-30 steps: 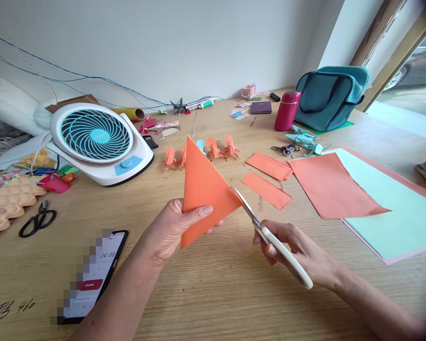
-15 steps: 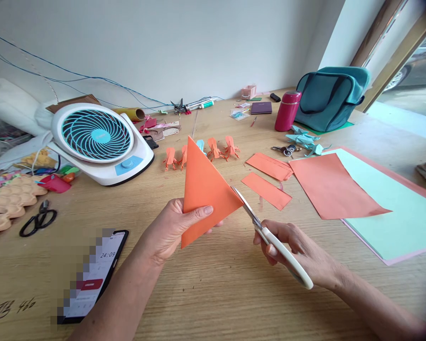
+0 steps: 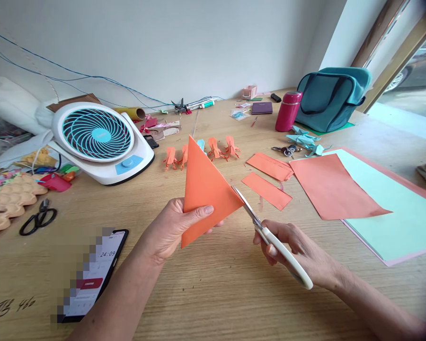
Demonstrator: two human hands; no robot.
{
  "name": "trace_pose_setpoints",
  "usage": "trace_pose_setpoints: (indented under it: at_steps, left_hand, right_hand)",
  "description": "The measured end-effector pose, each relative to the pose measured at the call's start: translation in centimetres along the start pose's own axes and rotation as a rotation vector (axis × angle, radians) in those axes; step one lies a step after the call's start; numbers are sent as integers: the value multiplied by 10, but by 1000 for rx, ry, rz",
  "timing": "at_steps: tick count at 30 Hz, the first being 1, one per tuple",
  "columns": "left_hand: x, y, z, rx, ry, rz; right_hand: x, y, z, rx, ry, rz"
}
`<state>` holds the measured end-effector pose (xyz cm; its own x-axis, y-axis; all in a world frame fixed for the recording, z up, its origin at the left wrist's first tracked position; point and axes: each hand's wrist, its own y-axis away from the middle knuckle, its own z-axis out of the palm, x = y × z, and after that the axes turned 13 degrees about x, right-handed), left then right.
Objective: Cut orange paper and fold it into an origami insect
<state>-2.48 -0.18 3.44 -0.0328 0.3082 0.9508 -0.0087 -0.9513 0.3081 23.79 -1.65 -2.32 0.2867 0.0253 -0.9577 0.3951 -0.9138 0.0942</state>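
Note:
My left hand [image 3: 182, 220] pinches a folded triangle of orange paper [image 3: 206, 184] above the table, thumb on the front and fingertips showing past its lower edge. White-handled scissors [image 3: 282, 251] are in my right hand [image 3: 293, 244], its fingers wrapped round the grips. Their blades lie nearly closed against the triangle's right corner. Behind the triangle stands a row of small folded-paper figures, several orange ones [image 3: 216, 148] and a light blue one [image 3: 200, 145] partly hidden. Orange paper strips [image 3: 267, 190] lie to the right, near a larger orange sheet [image 3: 335, 187].
A fan [image 3: 101, 142] stands at left, with black scissors [image 3: 39, 220] and a phone [image 3: 95, 279] nearer me. Pale green sheets [image 3: 386, 237] lie at right. Farther back are keys [image 3: 287, 150], blue paper figures [image 3: 305, 139], a pink flask [image 3: 288, 111] and a teal bag [image 3: 332, 99].
Almost nothing differs. The paper triangle, both hands and the scissors keep the same pose, with only a very slight shift of the view.

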Motion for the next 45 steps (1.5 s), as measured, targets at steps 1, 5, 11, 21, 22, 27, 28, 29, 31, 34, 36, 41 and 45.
trace_pose_setpoints:
  at_steps: [1,5,11,21,22,27,28,29,31,34,36,41,45]
  left_hand:
    - [0,0,0,2,-2,-2]
    - [1,1,0,14,-17,-17]
    - [1,0,0,27,-23,-19]
    - [1,1,-2,10,-17,-20]
    - [1,1,-1,10,-16,-20]
    - [2,1,0,26,-21,-21]
    - [2,1,1,25,-19,-22]
    - [3,1,1,25,-17,-23]
    - [3,0,1,26,-16,-24]
    - [2,0,1,31,-26,-20]
    - [2,0,0,30,-31,-20]
    - [1,0,-1,25,-28,-24]
    - [1,0,-1,19,-23,-22]
  right_hand:
    - [0,0,0,0,4,-3]
    - [-2,1,0,-1,8,-6]
    - [0,0,0,3,-3,-2]
    - [-1,0,0,2,4,-20]
    - [-1,0,0,2,5,-21]
    - [-1,0,1,1,11,-16]
    - [-2,0,1,2,12,-17]
    - [-2,0,1,0,14,-19]
    - [-2,1,1,2,17,-23]
    - [-1,1,1,7,14,-23]
    - [-1,0,1,7,7,-21]
    - [0,0,1,10,-2,-17]
    - [-1,0,1,10,-14,-6]
